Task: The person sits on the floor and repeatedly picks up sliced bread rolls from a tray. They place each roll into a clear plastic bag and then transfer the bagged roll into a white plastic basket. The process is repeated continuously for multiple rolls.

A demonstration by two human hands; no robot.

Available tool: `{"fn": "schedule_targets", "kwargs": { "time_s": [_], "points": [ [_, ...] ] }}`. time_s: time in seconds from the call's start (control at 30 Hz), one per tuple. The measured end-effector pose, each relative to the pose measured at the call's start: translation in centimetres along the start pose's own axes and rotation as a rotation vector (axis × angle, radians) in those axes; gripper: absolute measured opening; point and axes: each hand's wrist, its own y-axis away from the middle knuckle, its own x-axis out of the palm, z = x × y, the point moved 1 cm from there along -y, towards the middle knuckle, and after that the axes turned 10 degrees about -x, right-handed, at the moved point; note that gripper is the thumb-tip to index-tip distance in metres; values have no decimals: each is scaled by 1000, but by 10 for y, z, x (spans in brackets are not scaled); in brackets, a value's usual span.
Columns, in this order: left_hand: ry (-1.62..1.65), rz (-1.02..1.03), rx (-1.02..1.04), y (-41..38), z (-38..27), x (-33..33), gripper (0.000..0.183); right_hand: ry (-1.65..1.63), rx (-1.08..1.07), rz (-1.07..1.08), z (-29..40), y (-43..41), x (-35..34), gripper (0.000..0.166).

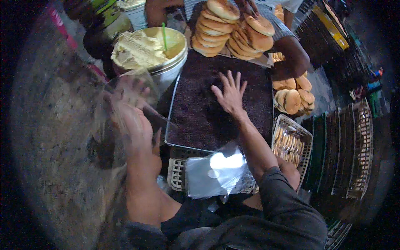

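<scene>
My right hand (pixel 231 93) hovers over or rests on a dark, flat board (pixel 200 93) with a light edge. Its fingers are spread and nothing is in them. On the left, my left hand (pixel 136 109) is blurred by motion. Thin clear plastic film, seemingly a bag (pixel 150 82), surrounds its fingers; their exact grip is hard to make out. A stack of clear plastic bags (pixel 200 182) lies in front of my body, reflecting bright light. Two leaning stacks of round bread buns (pixel 212 31) stand at the board's far edge.
A tub of pale cream spread (pixel 140 51) with a green stick stands beyond my left hand. Another person's hand (pixel 248 7) touches the right bun stack. Loose buns (pixel 292 100), a crate of packed bread (pixel 309 147) and stacked crates (pixel 340 150) stand right. Another crate (pixel 176 175) sits under the bags.
</scene>
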Motion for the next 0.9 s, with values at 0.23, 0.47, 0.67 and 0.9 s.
{"fn": "schedule_targets", "kwargs": {
  "time_s": [0.23, 0.47, 0.67, 0.9],
  "points": [
    [126, -35, -154, 7, -17, -15, 59, 177, -202, 199, 56, -104, 64, 50],
    [104, -144, -163, 7, -14, -17, 56, 109, -208, 340, 43, -119, 82, 37],
    [143, -150, -146, 11, -20, -22, 62, 369, -342, -108, 21, -44, 47, 32],
    [73, -58, -24, 11, -23, -33, 69, 144, -321, 161, 115, -44, 67, 38]
  ]
}}
